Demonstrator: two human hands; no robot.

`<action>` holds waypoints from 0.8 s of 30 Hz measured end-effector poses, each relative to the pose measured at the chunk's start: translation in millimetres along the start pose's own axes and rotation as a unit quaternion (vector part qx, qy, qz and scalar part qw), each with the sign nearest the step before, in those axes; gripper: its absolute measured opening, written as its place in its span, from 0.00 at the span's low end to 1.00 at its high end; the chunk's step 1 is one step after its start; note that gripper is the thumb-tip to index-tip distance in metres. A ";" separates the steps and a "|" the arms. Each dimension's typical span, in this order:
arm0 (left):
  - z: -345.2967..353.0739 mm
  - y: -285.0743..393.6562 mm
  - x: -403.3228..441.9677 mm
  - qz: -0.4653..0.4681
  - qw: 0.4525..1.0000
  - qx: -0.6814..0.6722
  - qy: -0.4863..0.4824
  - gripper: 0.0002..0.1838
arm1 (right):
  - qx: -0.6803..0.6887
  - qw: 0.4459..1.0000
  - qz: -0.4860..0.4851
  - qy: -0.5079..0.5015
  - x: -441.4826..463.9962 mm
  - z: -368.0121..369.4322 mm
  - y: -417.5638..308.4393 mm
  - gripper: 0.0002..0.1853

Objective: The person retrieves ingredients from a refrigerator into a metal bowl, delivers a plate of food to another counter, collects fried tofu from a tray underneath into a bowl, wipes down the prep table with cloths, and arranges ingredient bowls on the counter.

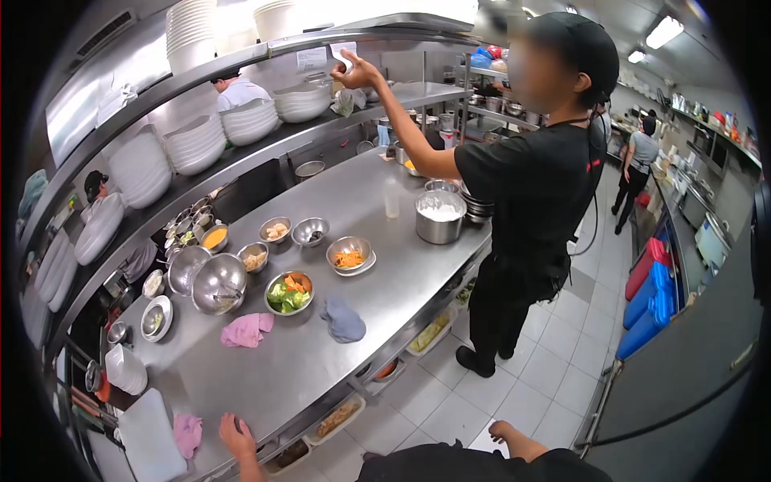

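Note:
My left hand (237, 436) rests on the near edge of the steel table, fingers apart and holding nothing I can make out. Just left of it lies a crumpled pink cloth (187, 435), beside a white cutting board (150, 436). My right hand (501, 432) hangs at my side above the floor, fingers loosely bent, with nothing visible in it. Farther up the table are another pink cloth (247, 330), a grey-blue cloth (344, 320), and a metal bowl of broccoli and carrot pieces (289, 294).
A co-worker (538, 153) in black stands at the table's right, one arm raised toward the shelf. Stacked white bowls (195, 145) line that shelf. A pot of white contents (440, 215) stands near the co-worker. Food tubs (337, 418) sit beneath the table; blue bins (646, 309) stand right.

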State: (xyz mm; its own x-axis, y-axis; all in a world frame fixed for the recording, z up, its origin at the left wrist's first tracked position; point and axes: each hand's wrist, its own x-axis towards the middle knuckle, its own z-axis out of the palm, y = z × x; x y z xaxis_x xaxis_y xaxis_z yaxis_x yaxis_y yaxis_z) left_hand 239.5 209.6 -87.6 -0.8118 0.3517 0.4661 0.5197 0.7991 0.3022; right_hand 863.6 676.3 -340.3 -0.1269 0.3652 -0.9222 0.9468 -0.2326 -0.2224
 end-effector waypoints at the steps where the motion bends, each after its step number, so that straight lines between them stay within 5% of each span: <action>1: 1.8 -0.8 -1.2 0.003 1.000 0.004 0.010 0.20 | 0.038 0.999 0.016 0.029 -3.3 -9.0 4.2 0.13; 9: 8.8 -8.4 -1.5 0.016 0.999 0.007 0.030 0.20 | 0.078 0.997 -0.003 0.014 -5.9 -13.9 -52.3 0.15; 11: 9.4 -13.3 -0.6 0.011 0.999 0.012 0.029 0.20 | -0.117 0.979 -0.165 0.020 9.4 -13.3 -70.0 0.14; 13: 8.6 -6.9 0.0 -0.006 0.999 0.014 0.042 0.20 | -0.186 0.894 -0.404 0.045 144.3 0.6 -43.4 0.14; 18: 11.0 -8.4 0.7 -0.028 0.995 0.055 0.073 0.20 | -0.172 0.970 -0.172 -0.008 44.6 -81.3 -128.5 0.15; 24: -55.5 73.5 20.2 -0.112 0.992 0.039 0.047 0.22 | -0.077 0.996 -0.041 0.024 37.9 -161.8 -187.5 0.18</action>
State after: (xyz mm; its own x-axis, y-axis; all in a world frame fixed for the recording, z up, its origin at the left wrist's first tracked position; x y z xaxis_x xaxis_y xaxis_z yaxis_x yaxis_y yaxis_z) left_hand 276.0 248.4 -9.9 -0.8747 0.1164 0.4705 0.3035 0.8885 0.3443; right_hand 729.1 879.5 -282.4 -0.1941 0.4208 -0.8861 0.9687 -0.0602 -0.2408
